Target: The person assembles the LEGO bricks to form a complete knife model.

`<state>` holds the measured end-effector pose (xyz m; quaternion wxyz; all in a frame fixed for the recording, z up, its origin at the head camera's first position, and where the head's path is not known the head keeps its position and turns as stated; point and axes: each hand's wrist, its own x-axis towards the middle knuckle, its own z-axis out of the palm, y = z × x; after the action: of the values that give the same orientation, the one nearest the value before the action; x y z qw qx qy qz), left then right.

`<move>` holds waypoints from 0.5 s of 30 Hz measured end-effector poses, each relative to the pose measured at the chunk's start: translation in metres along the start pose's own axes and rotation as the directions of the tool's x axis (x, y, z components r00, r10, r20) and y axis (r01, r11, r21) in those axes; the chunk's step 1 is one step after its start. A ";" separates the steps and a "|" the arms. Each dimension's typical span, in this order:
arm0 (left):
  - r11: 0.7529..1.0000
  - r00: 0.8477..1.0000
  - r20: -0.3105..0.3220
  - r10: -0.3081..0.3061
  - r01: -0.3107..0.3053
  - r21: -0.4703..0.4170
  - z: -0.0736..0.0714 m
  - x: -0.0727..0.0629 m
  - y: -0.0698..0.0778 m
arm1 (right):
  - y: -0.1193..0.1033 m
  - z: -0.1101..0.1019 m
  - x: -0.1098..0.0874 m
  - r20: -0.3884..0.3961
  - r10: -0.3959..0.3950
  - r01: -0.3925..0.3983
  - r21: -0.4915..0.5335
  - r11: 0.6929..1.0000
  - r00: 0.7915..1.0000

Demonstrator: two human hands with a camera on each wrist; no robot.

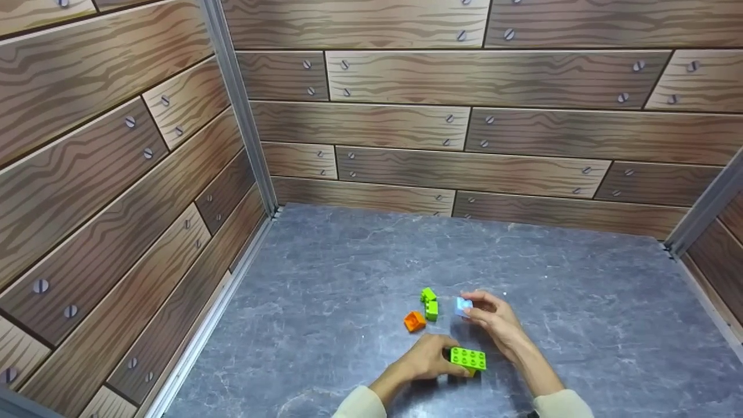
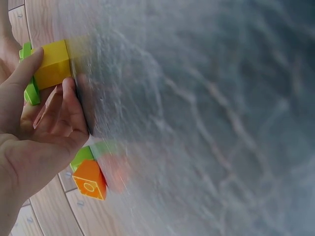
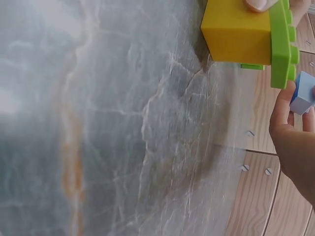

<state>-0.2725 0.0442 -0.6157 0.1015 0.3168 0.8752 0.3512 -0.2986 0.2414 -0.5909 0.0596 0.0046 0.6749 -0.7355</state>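
My left hand grips a yellow block low at the table, thumb on one side and fingers round the other. A bright green studded brick sits on top of the yellow block and overhangs it. Farther forward and to the right, my right hand pinches a small light blue brick between thumb and fingers. In the right wrist view the blue brick is raised clear of the tabletop, just beyond the green brick.
An orange brick lies tipped on its side ahead of my left hand, its hollow underside showing. Two small green pieces lie end to end behind it. The grey marbled tabletop is bounded by wood-patterned walls.
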 end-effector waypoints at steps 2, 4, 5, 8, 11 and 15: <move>1.000 1.000 0.002 -0.007 0.007 -0.012 -0.001 0.000 0.000 | 0.000 0.000 -0.002 0.002 0.002 -0.002 -0.014 1.000 1.000; 1.000 1.000 0.005 -0.013 0.013 -0.012 -0.001 0.000 -0.001 | -0.001 0.000 -0.003 0.001 0.004 -0.004 -0.024 1.000 1.000; 1.000 1.000 0.006 -0.013 0.013 -0.010 -0.001 0.000 -0.001 | 0.000 -0.001 -0.003 -0.003 0.006 -0.007 -0.027 1.000 1.000; 1.000 1.000 0.009 -0.009 0.009 0.000 0.000 0.000 -0.001 | 0.000 -0.002 -0.005 -0.023 0.012 -0.013 -0.018 1.000 1.000; 1.000 1.000 0.009 -0.006 0.006 0.011 0.000 0.000 0.000 | 0.001 -0.003 -0.007 -0.034 0.017 -0.018 -0.010 1.000 0.999; 0.999 1.000 0.005 -0.006 0.006 0.031 0.001 0.000 0.000 | 0.002 -0.004 -0.011 -0.026 0.008 -0.008 -0.016 1.000 1.000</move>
<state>-0.2718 0.0444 -0.6165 0.0996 0.3167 0.8812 0.3365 -0.2882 0.2465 -0.5923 0.0539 0.0162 0.6814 -0.7297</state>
